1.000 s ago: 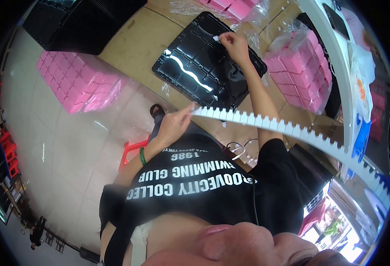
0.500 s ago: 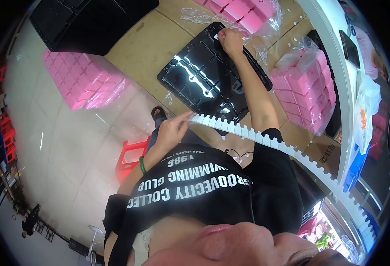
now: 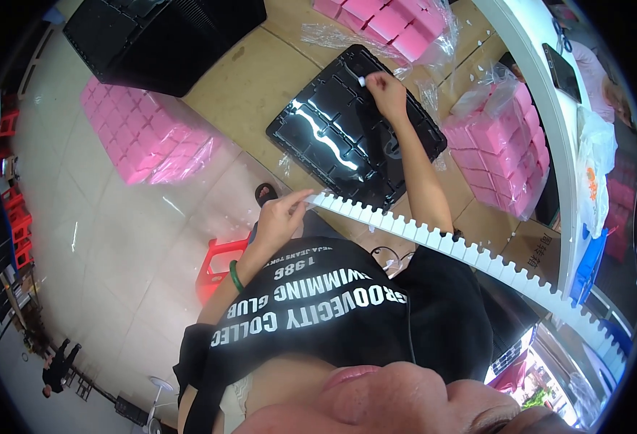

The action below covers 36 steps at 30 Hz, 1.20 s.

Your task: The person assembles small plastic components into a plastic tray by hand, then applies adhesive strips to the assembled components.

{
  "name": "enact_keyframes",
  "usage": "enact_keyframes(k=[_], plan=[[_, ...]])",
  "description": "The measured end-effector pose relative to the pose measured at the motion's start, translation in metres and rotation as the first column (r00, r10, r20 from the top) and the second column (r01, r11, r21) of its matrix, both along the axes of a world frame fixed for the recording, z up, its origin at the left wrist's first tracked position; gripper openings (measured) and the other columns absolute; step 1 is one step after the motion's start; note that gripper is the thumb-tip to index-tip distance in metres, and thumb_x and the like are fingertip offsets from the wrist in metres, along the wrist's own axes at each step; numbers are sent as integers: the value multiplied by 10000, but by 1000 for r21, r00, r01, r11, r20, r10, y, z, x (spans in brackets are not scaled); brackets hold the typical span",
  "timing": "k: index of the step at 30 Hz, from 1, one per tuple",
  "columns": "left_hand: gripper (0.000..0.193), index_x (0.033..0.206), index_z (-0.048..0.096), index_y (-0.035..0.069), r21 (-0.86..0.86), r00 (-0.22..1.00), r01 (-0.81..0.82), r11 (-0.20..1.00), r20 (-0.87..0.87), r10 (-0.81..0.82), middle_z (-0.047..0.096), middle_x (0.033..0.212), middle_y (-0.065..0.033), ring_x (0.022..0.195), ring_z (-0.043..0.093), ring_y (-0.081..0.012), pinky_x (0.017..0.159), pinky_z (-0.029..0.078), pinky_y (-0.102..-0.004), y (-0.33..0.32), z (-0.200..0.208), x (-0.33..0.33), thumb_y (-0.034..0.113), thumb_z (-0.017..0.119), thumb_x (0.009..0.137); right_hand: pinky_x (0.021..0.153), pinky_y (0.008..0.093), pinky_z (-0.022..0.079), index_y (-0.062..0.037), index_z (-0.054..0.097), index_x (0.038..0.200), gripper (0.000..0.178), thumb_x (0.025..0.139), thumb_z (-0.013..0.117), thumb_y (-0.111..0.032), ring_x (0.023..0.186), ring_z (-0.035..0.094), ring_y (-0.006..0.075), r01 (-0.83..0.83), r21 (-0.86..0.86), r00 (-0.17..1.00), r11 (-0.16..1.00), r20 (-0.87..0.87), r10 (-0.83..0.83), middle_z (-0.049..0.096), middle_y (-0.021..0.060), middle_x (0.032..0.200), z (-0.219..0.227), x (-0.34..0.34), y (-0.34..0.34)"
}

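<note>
A long white strip with a row of square teeth (image 3: 405, 226) runs from my left hand (image 3: 282, 219) off to the lower right. My left hand is closed, pinching the strip's end between thumb and fingers. A shiny black plastic tray (image 3: 326, 119) with moulded sections lies in front of me. My right hand (image 3: 389, 96) is over its far part, fingers pinched on a small white piece (image 3: 363, 82), which looks like a sticker. My right forearm covers part of the tray's right side.
Pink foam blocks in clear film stand left (image 3: 141, 134), right (image 3: 499, 145) and far (image 3: 394, 25). A big black bin (image 3: 166, 43) is at far left. A red stool (image 3: 221, 264) stands by my left arm. A white table (image 3: 550, 108) with a phone (image 3: 562, 71) is at right.
My right hand has drawn back from the tray's far corner, and the small white piece now shows clearly at its fingertips. My left hand still pinches the strip. The view has shifted slightly.
</note>
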<state>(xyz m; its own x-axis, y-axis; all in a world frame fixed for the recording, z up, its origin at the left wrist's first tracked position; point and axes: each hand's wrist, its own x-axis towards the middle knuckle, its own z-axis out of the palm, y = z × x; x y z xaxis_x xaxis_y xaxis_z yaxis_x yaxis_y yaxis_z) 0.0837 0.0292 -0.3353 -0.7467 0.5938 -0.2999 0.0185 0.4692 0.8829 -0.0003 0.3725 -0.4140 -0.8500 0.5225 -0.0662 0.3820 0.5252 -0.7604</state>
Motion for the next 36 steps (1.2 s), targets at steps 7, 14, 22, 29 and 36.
enact_keyframes(k=[7, 14, 22, 29, 36], plan=[[238, 1057, 681, 65, 40, 952, 127, 991, -287, -110, 672, 781, -167, 650, 663, -293, 583, 517, -355, 18, 2, -14, 72, 591, 836, 684, 301, 483, -40, 657, 972, 182, 827, 621, -144, 701, 602, 165, 130, -153, 939, 980, 337, -72, 645, 101, 756, 32, 292, 6], [285, 1076, 655, 63, 80, 778, 344, 935, -582, -236, 679, 798, -134, 663, 660, -278, 582, 526, -365, 19, -13, -12, 45, 609, 795, 768, 322, 506, -48, 705, 988, 215, 832, 668, -192, 888, 679, 268, 196, 31, 761, 980, 625, -172, 699, 149, 893, 110, 345, -92], [257, 1057, 663, 54, 130, 818, 385, 914, -506, -273, 687, 875, -145, 707, 665, -298, 601, 530, -374, 6, -7, 1, 59, 607, 806, 839, 253, 473, -23, 640, 1046, 165, 890, 593, -51, 955, 618, 130, -267, -656, 962, 706, -223, 157, 668, 47, 1040, 76, 198, -147], [236, 1037, 670, 47, 120, 870, 220, 968, -473, -139, 683, 860, -156, 695, 663, -312, 608, 531, -384, -16, -6, 3, 68, 606, 811, 783, 239, 482, -16, 655, 970, 135, 846, 663, -68, 875, 617, 95, -168, -730, 986, 662, -115, 123, 678, 26, 919, 61, 181, -141], [233, 1030, 676, 49, 74, 898, 165, 984, -425, -118, 686, 884, -150, 688, 660, -313, 612, 532, -390, -32, -15, 10, 80, 605, 810, 626, 277, 469, -49, 696, 871, 167, 820, 661, -204, 683, 605, 139, -163, -134, 981, 977, 86, 175, 658, 52, 749, 24, 66, -114]])
